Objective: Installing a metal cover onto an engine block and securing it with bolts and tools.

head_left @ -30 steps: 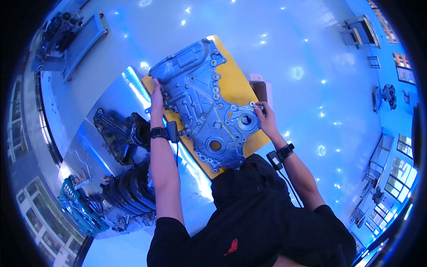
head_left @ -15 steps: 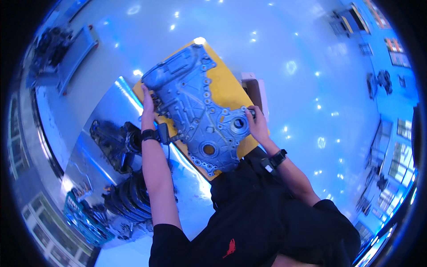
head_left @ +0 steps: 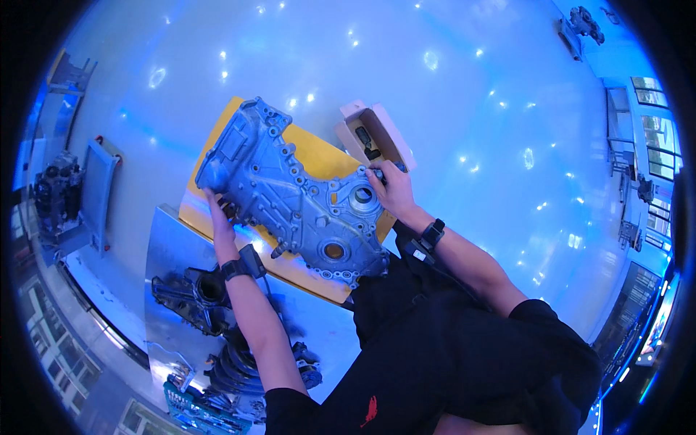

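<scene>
I have the left grip [head_left: 222, 226] holding the left edge of an aluminium engine timing cover [head_left: 279, 199], fingertips partly hidden, and the right grip [head_left: 395, 190] holding its opposite edge. The cover lies over a yellow board [head_left: 312, 148] at the metal counter [head_left: 165, 239]. I see an open cardboard box [head_left: 394, 136] just past the right grip; farther off, an engine [head_left: 56, 192] beside a grey cart [head_left: 98, 192].

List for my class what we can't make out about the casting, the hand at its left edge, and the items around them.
In the head view:
1. Underside of the metal casting: faces away from the camera.
2. Middle of the yellow board: covered by the casting.
3. Fingertip contact of the left hand: unclear at the casting's edge.
4. Part of the black ribbed part: behind the left forearm.
5. Dark items in the cardboard box: too small to identify.
</scene>
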Tool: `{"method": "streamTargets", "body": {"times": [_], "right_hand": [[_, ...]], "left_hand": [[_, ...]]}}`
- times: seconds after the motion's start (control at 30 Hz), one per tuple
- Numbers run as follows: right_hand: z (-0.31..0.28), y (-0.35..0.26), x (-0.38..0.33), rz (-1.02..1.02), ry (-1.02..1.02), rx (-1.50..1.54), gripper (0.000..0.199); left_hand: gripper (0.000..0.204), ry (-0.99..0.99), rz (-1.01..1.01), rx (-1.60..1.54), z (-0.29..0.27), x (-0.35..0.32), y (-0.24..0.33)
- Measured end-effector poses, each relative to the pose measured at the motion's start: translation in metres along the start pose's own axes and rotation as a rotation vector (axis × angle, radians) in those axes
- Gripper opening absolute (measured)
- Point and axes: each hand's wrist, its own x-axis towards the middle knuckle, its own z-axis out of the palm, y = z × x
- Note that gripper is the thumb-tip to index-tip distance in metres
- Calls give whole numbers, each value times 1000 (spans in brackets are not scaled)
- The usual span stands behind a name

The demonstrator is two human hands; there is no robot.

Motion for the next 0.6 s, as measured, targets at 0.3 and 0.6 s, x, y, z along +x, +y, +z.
{"method": "streamTargets", "body": {"times": [0.3, 0.6], "right_hand": [[14, -8, -11, -3, 112, 25, 16], [25, -6, -33, 451, 246, 257, 22]], "left_hand": [[77, 606, 401, 301, -6, 12, -23], [56, 154, 515, 3, -15, 32, 24]]}}
